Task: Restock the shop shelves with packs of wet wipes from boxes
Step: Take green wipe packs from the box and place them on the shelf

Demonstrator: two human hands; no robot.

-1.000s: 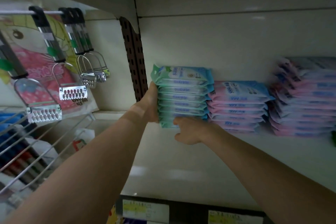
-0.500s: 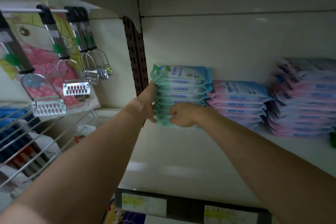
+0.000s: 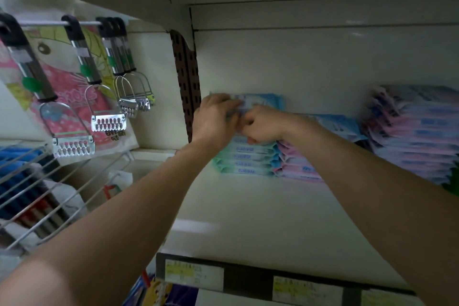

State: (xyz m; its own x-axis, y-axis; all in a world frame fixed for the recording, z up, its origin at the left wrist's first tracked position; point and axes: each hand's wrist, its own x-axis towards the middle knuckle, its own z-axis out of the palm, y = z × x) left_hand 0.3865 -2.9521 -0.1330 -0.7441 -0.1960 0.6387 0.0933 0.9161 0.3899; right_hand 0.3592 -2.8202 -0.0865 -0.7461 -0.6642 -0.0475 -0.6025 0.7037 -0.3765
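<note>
Left hand [image 3: 213, 122] and right hand [image 3: 263, 124] are shifting from base to top of the green wet-wipe stack [image 3: 246, 156] at twelve o'clock, fingers clasping its upper packs; it is seemingly shelved.

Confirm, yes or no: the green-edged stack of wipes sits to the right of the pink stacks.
No, the green-edged stack sits left of the pink stack, beside the brown slotted upright.

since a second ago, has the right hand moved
Yes. The right hand has moved up: it was level with the bottom of the pink stack of wipes, and is now level with its top.
</note>
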